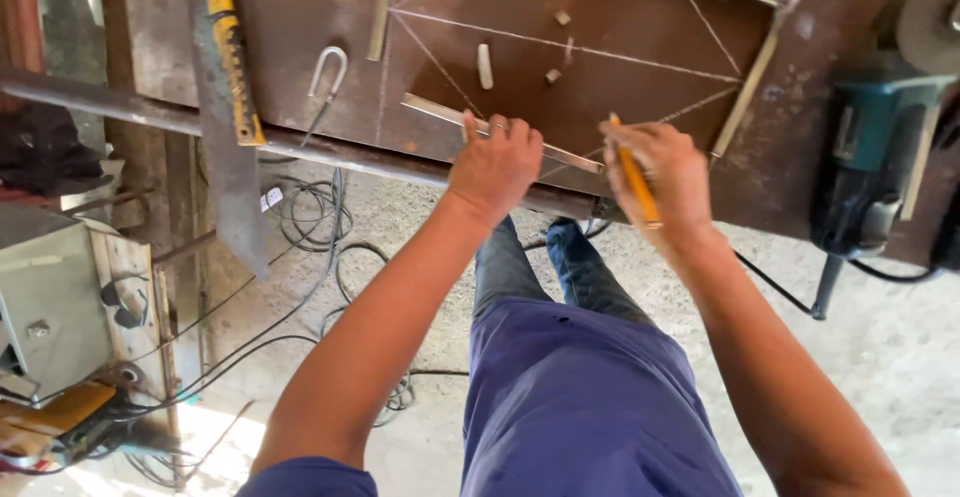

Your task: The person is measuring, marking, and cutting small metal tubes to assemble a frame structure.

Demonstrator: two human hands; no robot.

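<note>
My left hand (497,162) presses down on a thin metal strip (432,109) that lies along the near edge of a rusty brown steel table (300,17). Its fingers curl over the strip. My right hand (662,177) grips an orange pencil (636,185), tip pointing toward the table beside the strip's right end. White chalk lines (560,45) cross the table surface in a triangular pattern. A piece of white chalk (485,65) and small bits lie just beyond my left hand.
A teal angle grinder (868,147) rests at the table's right edge, cord hanging down. A yellow-handled tool (230,52) and a U-shaped hook (328,69) lie at left. More metal strips (745,87) frame the chalk marks. Cables (310,247) sprawl over the concrete floor.
</note>
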